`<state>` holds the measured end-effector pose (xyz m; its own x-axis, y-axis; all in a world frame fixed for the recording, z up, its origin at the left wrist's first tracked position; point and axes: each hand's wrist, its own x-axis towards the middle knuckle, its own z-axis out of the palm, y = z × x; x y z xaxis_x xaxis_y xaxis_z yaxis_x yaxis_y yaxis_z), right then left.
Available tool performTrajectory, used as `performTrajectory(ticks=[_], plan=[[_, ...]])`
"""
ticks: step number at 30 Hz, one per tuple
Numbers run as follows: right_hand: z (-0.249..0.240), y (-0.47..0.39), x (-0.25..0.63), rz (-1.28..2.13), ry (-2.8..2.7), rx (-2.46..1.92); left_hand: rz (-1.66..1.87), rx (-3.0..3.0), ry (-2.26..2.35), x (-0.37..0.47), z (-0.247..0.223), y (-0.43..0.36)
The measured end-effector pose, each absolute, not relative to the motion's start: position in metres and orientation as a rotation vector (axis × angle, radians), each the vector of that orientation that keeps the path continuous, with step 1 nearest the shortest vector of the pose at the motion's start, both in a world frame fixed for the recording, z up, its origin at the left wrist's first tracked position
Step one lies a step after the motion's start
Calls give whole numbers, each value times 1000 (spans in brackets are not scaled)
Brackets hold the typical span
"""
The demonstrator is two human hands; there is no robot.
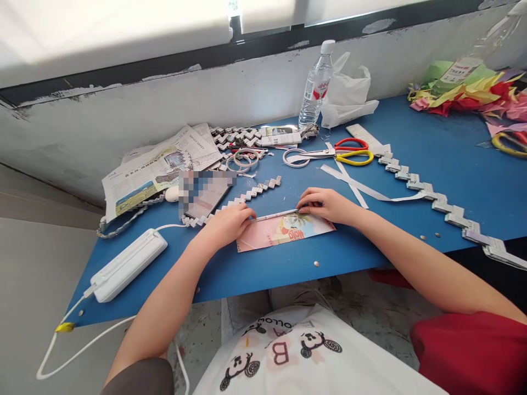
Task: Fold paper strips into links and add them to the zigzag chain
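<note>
Pink printed paper (284, 233) lies flat on the blue counter (453, 181), near its front edge, with its far edge folded into a narrow strip. I see my left hand (226, 222) pressing fingertips down on the left end of that fold, and my right hand (325, 204) pinching the right end between thumb and fingers. The sheet looks thin, light and easily creased, so I judge it is best held at the fold's two ends and pressed flat rather than lifted by a corner.

Just beyond my left hand runs a woven paper chain (239, 200); a longer folded chain (444, 206) trails to the right. Loose white paper strips (354, 184) lie behind my right hand, with red and yellow scissors (349, 151) past them. Farther back stand a water bottle (316, 85) and a white plastic bag (348, 90). Newspaper (156, 167) lies at the left, and a white power strip (127, 264) sits near the front left corner. Coloured paper scraps (473, 90) are heaped at far right.
</note>
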<state>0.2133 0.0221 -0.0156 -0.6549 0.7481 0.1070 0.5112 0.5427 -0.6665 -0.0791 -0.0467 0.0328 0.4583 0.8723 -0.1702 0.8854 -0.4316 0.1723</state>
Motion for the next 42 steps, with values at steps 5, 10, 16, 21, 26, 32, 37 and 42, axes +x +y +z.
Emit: performTrajectory(ticks=[5,10,16,21,26,32,37,42], plan=[[-17,22,211,901,-2323,-1066,-19,2433,1518,-79,33,-47],[-15,20,207,911,-2262,-1107,-3,2415,1490,-80,33,-45],[-14,19,209,915,-2321,-1049,-53,2504,1454,-82,35,-47],[-12,15,208,897,-2339,-1043,-153,2666,1445,-75,32,-51],[-10,12,204,908,-2403,-1023,-161,2730,1401,-64,26,-55],[-19,14,205,550,-2538,-789,-6,2647,1528,-61,10,-49],[-23,15,205,132,-2612,-562,-32,2604,1516,-64,11,-45],[-20,13,208,414,-2593,-659,-42,2591,1426,-68,22,-50]])
